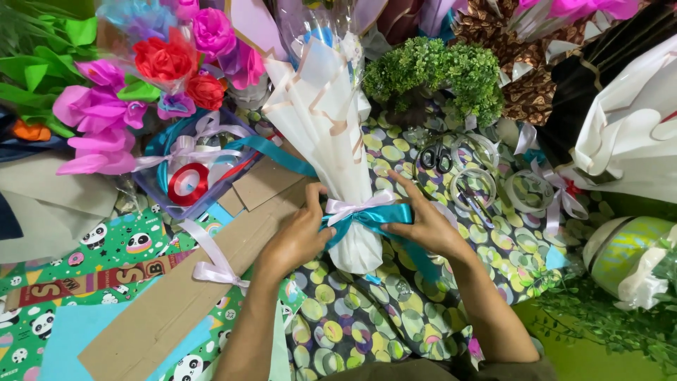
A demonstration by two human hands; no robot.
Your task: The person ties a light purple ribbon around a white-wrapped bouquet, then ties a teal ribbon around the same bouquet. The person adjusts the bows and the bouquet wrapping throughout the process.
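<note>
A bouquet wrapped in white paper (331,134) lies on a dotted green cloth, its narrow stem end pointing toward me. A teal ribbon (370,217) and a pale pink ribbon (352,206) are tied around the stem end. My left hand (300,236) pinches the ribbon on the left side of the wrap. My right hand (423,222) grips the ribbon on the right side, index finger stretched up along the paper.
A clear tray (166,201) holds a red ribbon spool (187,183) and loose ribbons at left. Paper flowers (169,60) stand behind it. Scissors (436,156) and tape rolls (472,187) lie at right. A cardboard strip (183,289) lies in front left. A green bush (430,70) stands behind.
</note>
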